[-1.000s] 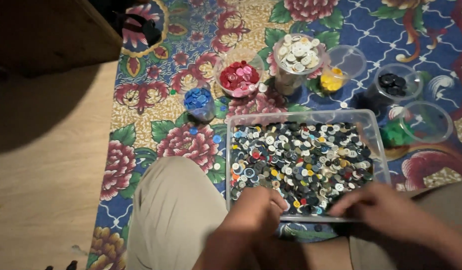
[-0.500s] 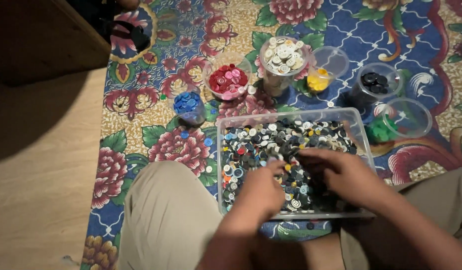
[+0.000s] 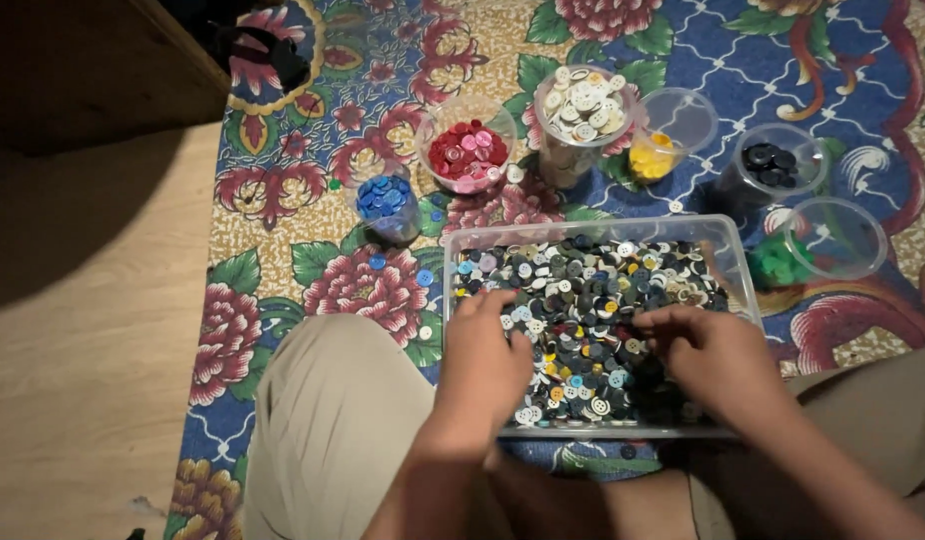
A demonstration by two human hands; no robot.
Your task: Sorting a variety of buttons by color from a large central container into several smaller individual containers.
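Note:
A clear plastic tray full of mixed buttons of many colours lies on a flowered carpet in front of my knees. My left hand rests palm down on the buttons at the tray's left side, fingers curled onto them. My right hand is over the buttons at the right side, fingertips pinched together among them; whether a button is between them is hidden.
Behind the tray stand clear cups of sorted buttons: blue, red, white, yellow, black and green. Loose buttons lie on the carpet. Wooden floor lies left, dark furniture at the top left.
Both hands moved forward from the tray's near edge into the buttons. The view shifted closer and lower over the tray.

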